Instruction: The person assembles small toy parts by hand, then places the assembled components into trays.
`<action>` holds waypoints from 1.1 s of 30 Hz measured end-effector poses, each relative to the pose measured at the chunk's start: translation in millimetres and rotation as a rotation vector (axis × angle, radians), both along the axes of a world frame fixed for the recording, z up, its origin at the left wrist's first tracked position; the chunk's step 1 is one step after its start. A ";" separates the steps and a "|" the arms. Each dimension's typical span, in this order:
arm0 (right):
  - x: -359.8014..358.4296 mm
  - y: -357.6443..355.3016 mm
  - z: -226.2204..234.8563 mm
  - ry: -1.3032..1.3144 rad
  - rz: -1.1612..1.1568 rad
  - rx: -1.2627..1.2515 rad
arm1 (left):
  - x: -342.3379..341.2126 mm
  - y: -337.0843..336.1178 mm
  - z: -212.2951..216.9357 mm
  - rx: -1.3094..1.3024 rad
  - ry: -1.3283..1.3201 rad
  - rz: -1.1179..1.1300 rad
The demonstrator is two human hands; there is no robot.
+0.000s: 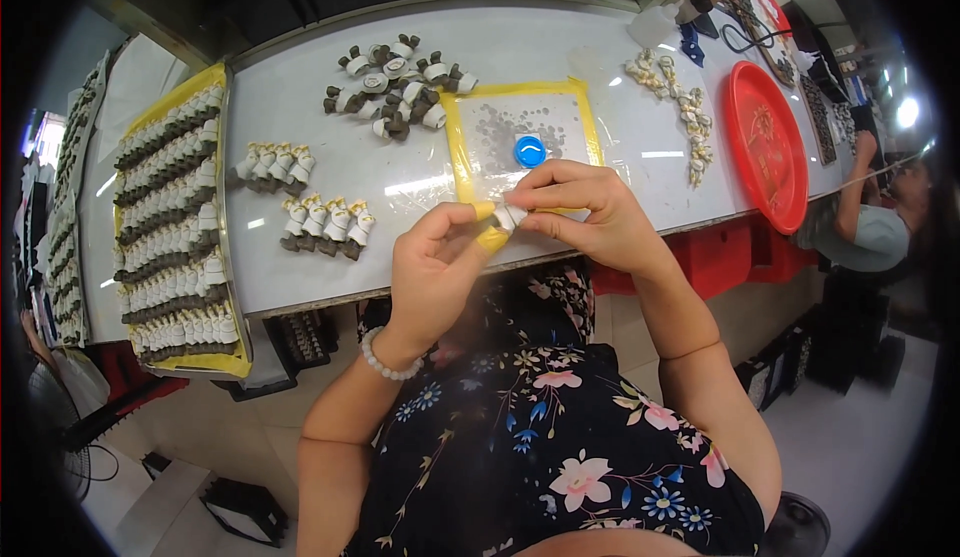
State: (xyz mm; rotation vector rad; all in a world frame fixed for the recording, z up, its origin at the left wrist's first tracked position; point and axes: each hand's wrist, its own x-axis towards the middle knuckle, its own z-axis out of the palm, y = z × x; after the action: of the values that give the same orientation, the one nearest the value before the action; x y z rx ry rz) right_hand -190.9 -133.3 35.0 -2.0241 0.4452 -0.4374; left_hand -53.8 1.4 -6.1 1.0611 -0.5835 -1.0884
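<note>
My left hand, wearing yellow finger cots, pinches a small white figurine piece; my right hand grips its opposite side.

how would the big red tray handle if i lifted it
The red tray looks like glossy molded plastic, so it's probably light for its size and fairly stiff. The small bits inside could slide if it tilts.
</note>
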 end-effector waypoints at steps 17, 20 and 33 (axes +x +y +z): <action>-76.9 -80.3 1.9 0.151 -0.635 -0.663 | 56.7 -11.5 24.8 0.293 -1.723 0.336; -80.9 -100.0 1.6 0.260 -0.633 -0.617 | 75.3 -20.3 29.5 0.234 -1.606 0.299; -36.4 -138.4 -12.3 0.386 -0.506 -0.896 | 92.0 -44.0 42.9 0.346 -1.502 -0.026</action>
State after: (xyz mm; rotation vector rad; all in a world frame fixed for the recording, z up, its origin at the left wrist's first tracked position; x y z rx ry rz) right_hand -227.3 -271.7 22.7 -2.8788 1.1722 -0.6222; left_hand 38.2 -42.7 36.8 2.1233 -1.5980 -0.2084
